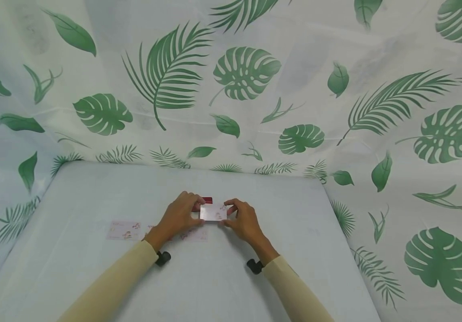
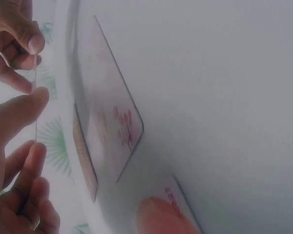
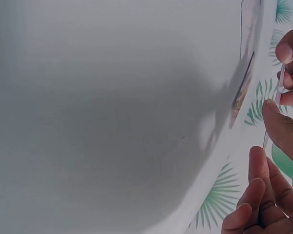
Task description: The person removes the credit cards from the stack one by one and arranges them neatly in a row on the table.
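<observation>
Both hands pinch a thin pale pink card [image 1: 213, 213] with a faint flower print, held up just above the table. My left hand [image 1: 179, 215] grips its left edge between thumb and fingers. On the opposite edge, my right hand [image 1: 245, 220] pinches it the same way. Both wrist views show the card [image 2: 36, 124] nearly edge-on. Behind it lies a red card [image 1: 207, 200], partly hidden by the left hand and the held card.
Pink printed cards lie in a row on the white table [image 1: 295, 232]: one card [image 1: 123, 230] at the left, another card [image 1: 198, 235] near the left wrist, with the left arm covering part of the row. A leaf-patterned curtain [image 1: 247, 112] stands behind and beside the table.
</observation>
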### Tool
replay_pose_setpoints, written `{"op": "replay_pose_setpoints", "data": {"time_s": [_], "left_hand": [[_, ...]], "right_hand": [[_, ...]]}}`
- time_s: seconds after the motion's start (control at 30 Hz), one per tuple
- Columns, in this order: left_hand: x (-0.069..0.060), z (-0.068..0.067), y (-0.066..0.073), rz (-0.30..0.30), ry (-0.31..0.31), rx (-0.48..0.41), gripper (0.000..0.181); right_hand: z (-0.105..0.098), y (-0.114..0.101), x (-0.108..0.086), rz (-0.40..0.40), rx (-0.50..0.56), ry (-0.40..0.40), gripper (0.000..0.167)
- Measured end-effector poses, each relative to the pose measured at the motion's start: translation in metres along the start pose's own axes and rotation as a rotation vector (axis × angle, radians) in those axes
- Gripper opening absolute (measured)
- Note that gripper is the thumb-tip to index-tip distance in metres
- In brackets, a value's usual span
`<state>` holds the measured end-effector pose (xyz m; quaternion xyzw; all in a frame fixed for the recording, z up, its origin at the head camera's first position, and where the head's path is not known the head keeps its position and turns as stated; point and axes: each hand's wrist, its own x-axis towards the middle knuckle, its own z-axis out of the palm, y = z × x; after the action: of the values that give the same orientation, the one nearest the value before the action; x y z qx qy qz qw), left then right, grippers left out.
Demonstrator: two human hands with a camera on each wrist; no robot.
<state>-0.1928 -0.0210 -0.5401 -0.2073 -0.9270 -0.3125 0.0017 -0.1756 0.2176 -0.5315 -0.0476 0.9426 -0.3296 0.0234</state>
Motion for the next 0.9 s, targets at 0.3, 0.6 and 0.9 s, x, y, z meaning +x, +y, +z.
{"op": "replay_pose_setpoints", "data": {"time_s": [0.3, 0.6, 0.9], "left_hand": [[-0.002, 0.008, 0.006, 0.021, -0.028, -0.030, 0.053], [-0.006, 0.017, 0.012, 0.059, -0.031, -0.029, 0.053], [-0.012, 0.027, 0.019, 0.050, -0.067, -0.037, 0.052]], "right_hand": [[-0.004, 0.006, -0.014, 0.013, -0.001, -0.002, 0.055], [-0.005, 0.017, -0.027, 0.028, -0.003, -0.006, 0.056], [-0.005, 0.026, -0.039, 0.042, -0.014, -0.011, 0.056]]}}
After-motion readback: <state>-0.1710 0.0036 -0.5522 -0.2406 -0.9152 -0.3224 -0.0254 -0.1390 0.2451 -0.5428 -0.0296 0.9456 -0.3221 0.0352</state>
